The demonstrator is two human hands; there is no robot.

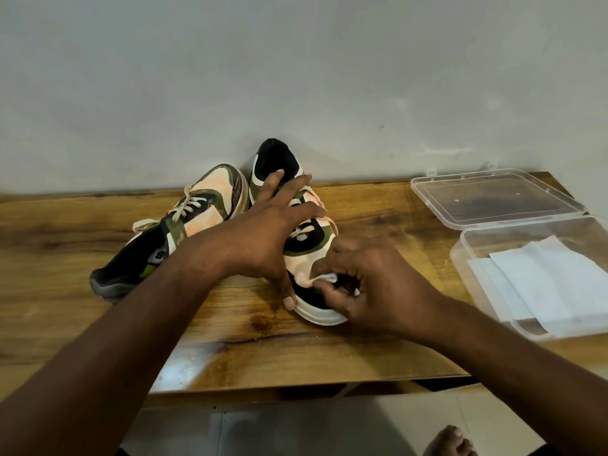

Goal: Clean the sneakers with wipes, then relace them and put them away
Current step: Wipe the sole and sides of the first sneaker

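Two sneakers sit on a wooden table [98, 232] against the wall. The near sneaker [309, 245] points toe toward the person; the other sneaker [197, 212] lies beside it on the left, angled, touching or nearly so. Both are laced.

The left hand [266, 238] is spread flat over the near sneaker's upper, fingers straight across the laces, thumb down at the sole edge, pinning it. The right hand [365, 284] has fingers curled round a small bunched wipe [329, 278], pressed at the toe cap just above the white sole rim.

On the right stands an open clear plastic box [460, 258] holding more white wipes [543, 284], its lid [493, 195] lying flat behind.

Handling, as a guess: the sneaker looks light with a soft fabric upper that gives under pressure, and a stiffer rubber sole. It would likely slide on the smooth tabletop when scrubbed, so bracing is needed. Best hold is over the midfoot or at the heel collar, not by the loose laces. The wipe is limp and probably damp, bunches easily, and could tear on rough edges.

Cleaning stage, early; relacing not begun.
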